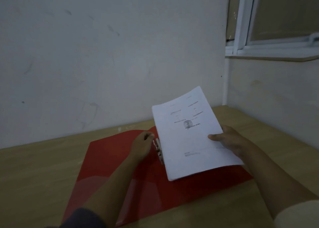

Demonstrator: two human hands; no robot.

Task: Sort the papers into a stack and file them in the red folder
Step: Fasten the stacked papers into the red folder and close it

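My right hand (229,141) holds the stack of papers (191,133) over the open red folder (110,158). Its long edge runs along the metal clip (159,150), just beside my left hand (143,141), whose fingers pinch together.

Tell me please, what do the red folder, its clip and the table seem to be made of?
Red folder: probably thin plastic, since its near flap looks translucent and slightly glossy. Clip: likely metal, silvery and shiny, though blurred. Table: looks like light wood or wood laminate, matte, with faint grain.
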